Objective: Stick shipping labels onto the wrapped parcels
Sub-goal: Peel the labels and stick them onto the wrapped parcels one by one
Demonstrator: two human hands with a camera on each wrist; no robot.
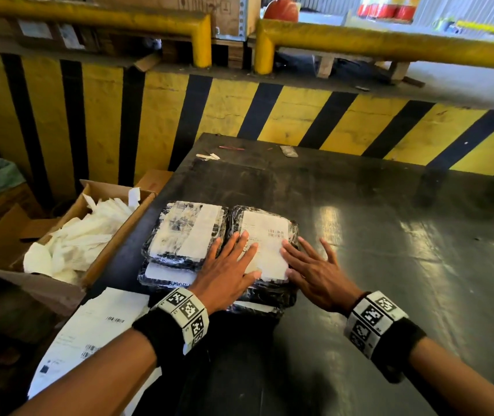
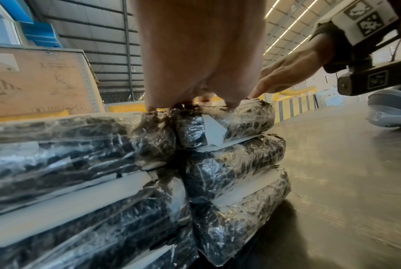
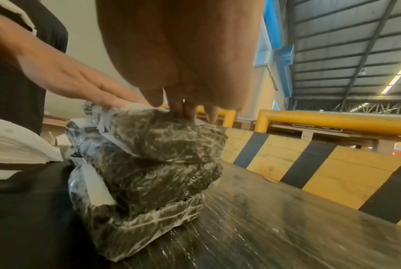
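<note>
Two stacks of black parcels wrapped in clear film stand side by side on the dark table (image 1: 359, 235). The right stack's top parcel (image 1: 292, 229) carries a white shipping label (image 1: 266, 235) with a barcode. My left hand (image 1: 227, 271) lies flat on that label's left half, fingers straight. My right hand (image 1: 314, 265) presses its right edge with spread, straight fingers. The left stack's top parcel (image 1: 185, 232) has a white label too. In the left wrist view the stacked parcels (image 2: 229, 163) show white labels between layers. The right wrist view shows the right stack (image 3: 148, 163) from the side.
A sheaf of white label sheets (image 1: 95, 328) lies at the table's near left corner. An open cardboard box (image 1: 68, 235) of crumpled white backing paper stands left of the table. A yellow and black striped wall (image 1: 269, 115) runs behind. Small scraps (image 1: 289, 151) lie at the far edge.
</note>
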